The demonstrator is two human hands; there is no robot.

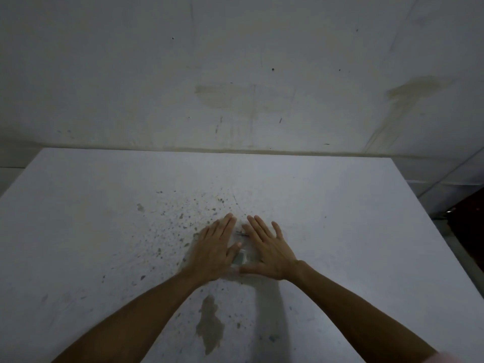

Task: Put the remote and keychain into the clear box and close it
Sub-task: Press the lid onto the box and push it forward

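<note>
Both my hands lie flat, palms down, on top of the clear box near the middle of the white table. My left hand covers the box's left part and my right hand its right part, fingers spread and pointing away from me. Through the gap between the hands I see a grey shape inside the box and a thin dark bit further back. The image is too dim to tell which is the remote or the keychain. Most of the box is hidden under my hands.
The table is speckled and stained, with a large grey patch near its front. A stained white wall rises right behind the far edge. A dark object stands beyond the table's right edge.
</note>
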